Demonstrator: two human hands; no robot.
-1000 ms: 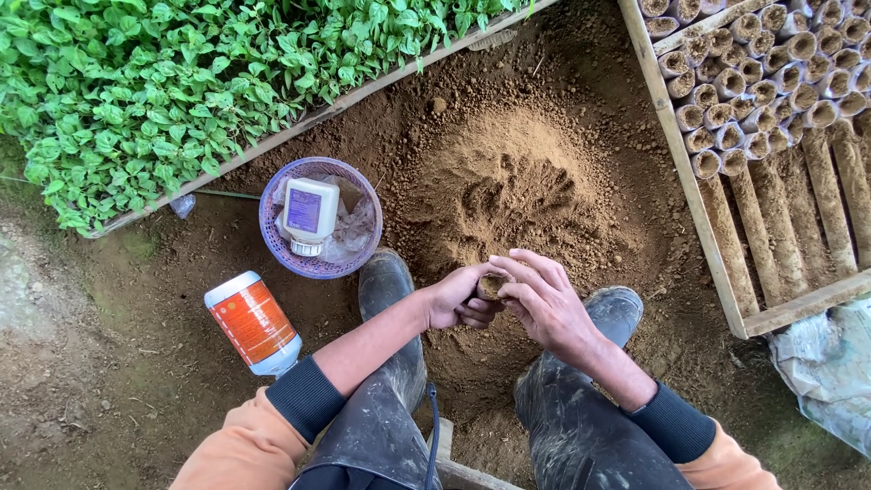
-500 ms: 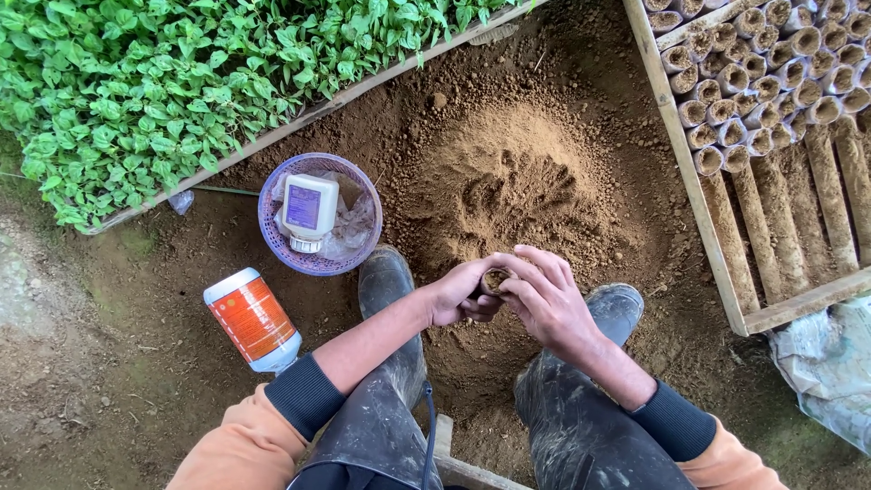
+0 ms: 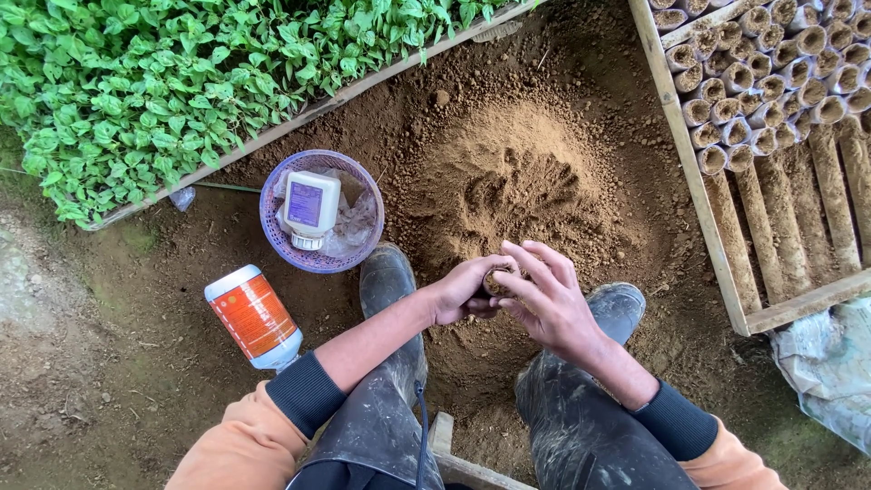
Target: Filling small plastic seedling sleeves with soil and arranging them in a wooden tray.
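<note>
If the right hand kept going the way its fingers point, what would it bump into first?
The right hand points up-left, so it would first meet the small soil-filled pot held in the left hand.

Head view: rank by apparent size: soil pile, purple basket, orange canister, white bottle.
1. soil pile
2. purple basket
3. orange canister
4. white bottle, close to the canister; lying in the basket, so that ranking is unsure.

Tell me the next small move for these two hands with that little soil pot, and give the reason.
Probably press the soil down once more with the right hand, then carry the small pot to the wooden tray. The left hand cups the pot over the soil heap, its top looks full, and the tray holds rows of similar filled pots with bare slats below them.
</note>
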